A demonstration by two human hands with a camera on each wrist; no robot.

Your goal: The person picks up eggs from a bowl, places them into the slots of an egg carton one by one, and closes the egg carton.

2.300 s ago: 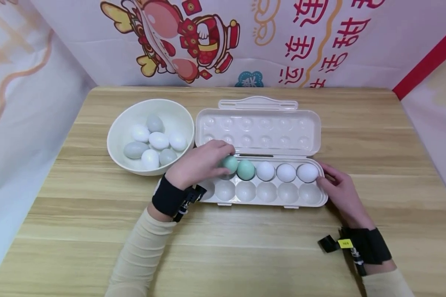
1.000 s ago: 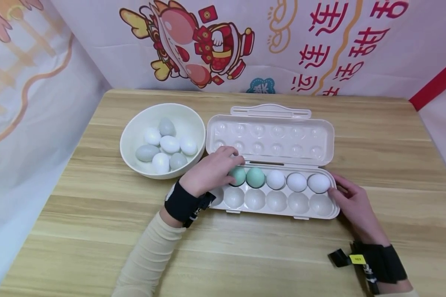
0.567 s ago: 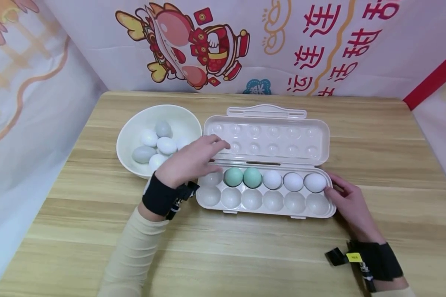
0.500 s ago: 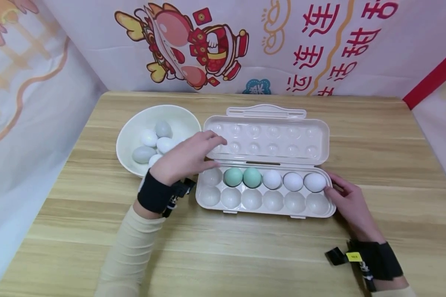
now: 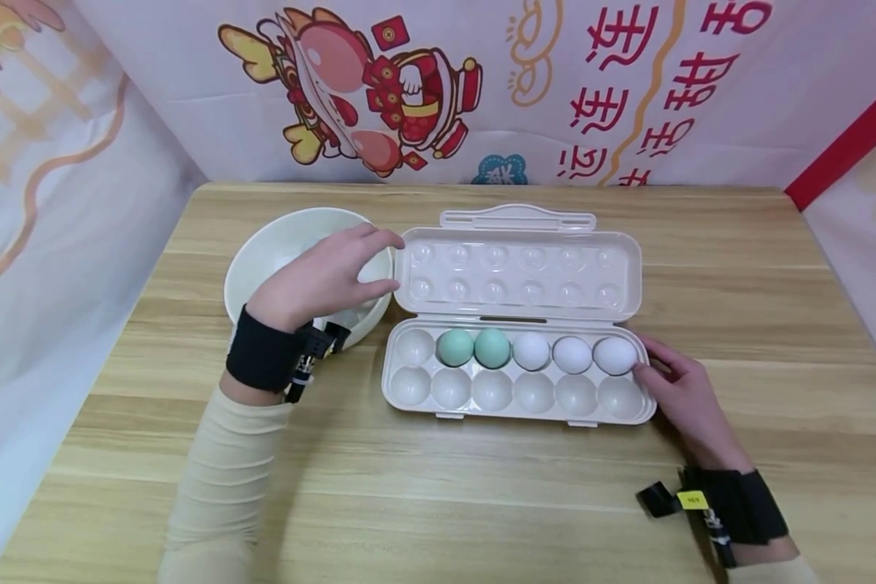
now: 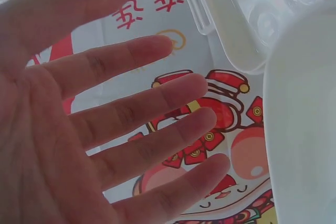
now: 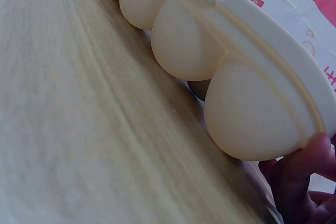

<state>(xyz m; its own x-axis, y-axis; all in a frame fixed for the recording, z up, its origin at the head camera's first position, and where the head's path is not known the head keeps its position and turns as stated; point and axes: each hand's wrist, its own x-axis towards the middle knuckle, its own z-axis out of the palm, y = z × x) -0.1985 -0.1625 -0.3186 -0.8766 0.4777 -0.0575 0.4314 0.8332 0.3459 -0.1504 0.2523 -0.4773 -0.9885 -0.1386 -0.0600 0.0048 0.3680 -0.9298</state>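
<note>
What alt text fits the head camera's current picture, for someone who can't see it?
Open egg carton on a wooden table, two green eggs and three white eggs in its back row. A person's right grip holds the carton's right end; the open left grip partly hides a pale bowl.

My bare left hand (image 5: pixel 326 274) hangs with its fingers (image 6: pixel 144 98) spread and thumb apart, a black fabric wristband (image 5: pixel 263 354) below it, then a beige, creased long sleeve (image 5: pixel 222 470). My bare right hand (image 5: pixel 692 399) pinches between thumb and bent fingers.
</note>
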